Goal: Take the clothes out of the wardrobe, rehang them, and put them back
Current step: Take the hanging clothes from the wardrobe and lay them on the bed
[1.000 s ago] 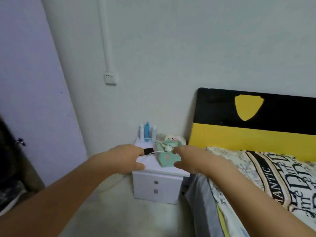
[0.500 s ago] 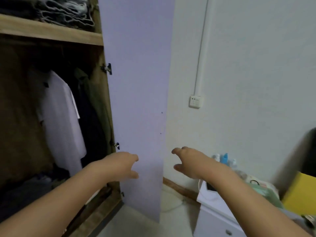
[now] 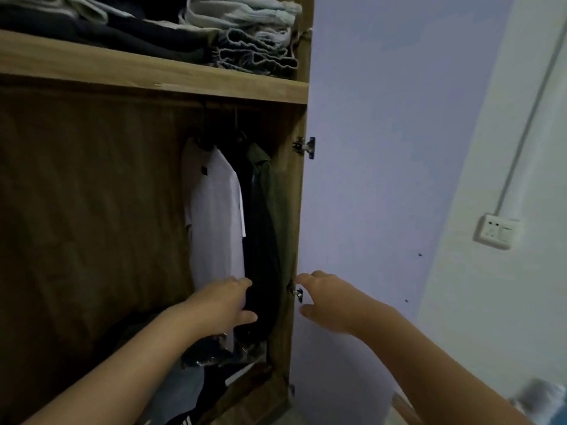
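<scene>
Barely begun: white T-shirt and dark garments hanging mid-frame in wardrobe; left hand, right hand apart, empty, fingers loose, reaching.

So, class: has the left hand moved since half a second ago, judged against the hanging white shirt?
Yes. The left hand has come in toward the wardrobe and now overlaps the bottom of the white shirt; earlier it was below and right of it.
</scene>
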